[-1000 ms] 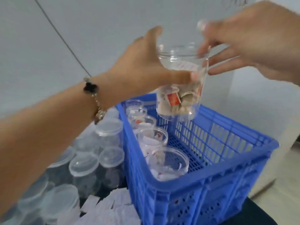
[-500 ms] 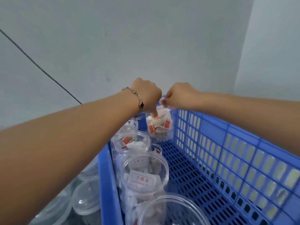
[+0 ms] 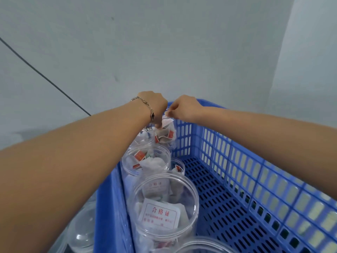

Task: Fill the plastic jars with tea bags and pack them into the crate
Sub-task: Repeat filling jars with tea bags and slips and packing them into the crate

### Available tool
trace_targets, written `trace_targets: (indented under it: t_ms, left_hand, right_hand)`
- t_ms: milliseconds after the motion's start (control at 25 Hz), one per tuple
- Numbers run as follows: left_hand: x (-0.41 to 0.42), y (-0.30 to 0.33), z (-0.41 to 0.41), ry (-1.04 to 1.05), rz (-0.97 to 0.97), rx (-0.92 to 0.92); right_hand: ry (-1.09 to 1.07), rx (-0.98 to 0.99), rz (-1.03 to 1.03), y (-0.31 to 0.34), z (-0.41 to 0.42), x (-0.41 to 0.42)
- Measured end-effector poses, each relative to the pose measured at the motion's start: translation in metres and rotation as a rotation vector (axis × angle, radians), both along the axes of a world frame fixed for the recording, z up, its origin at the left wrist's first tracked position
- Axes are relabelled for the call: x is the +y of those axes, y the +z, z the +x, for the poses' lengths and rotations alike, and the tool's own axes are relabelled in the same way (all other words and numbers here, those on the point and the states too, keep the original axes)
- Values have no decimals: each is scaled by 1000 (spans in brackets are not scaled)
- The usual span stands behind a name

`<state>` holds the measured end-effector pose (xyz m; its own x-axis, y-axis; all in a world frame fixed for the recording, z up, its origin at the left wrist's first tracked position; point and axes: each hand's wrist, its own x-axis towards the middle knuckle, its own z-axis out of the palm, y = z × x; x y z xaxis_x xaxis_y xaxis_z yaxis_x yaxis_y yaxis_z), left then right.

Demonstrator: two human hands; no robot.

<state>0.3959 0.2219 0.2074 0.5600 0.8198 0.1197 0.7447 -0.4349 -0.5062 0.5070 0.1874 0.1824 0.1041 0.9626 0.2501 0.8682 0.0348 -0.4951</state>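
Nearest, at the bottom edge, the rim of a clear jar shows inside the blue crate, pressed to its left wall. Just behind it stands an open jar holding tea bags and a white slip printed in red. Outside the crate, to the left, empty jars sit low and partly hidden by the left forearm. Farther along the left wall comes another open jar with tea bags, red tags showing, and beside it the mouth of a smaller-looking jar. The rest of the crate floor is bare perforated plastic.

Both arms reach straight out over this row to the crate's far left corner. There the far jar, filled with tea bags, stands against the back wall. The left hand, bracelet at the wrist, bends down at the knuckles, its fingers curled, one fingertip touching the jar's top; whether it grips the jar I cannot tell. The right hand is also curled, thumb and forefinger pinched together at the jar's rim; what its grip holds is too small to tell. Beyond is a pale wall crossed by a dark cable.
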Motion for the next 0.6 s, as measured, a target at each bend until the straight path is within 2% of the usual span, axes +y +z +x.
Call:
trace_targets:
  t_ms: [240,320,440,600]
  left_hand:
    - [8,-13,-5,-30,54,61]
    - [8,-13,-7,-31,63,74]
    - [7,-10,-10,-11,27,76]
    - [0,-1,-14,6,-85,13]
  right_hand:
    - [27,89,12,-22,5,12]
    - [48,218,17,-27,2,13]
    - [73,419,-6,-31,-1,14]
    - [-13,430,-4,-27,2,9]
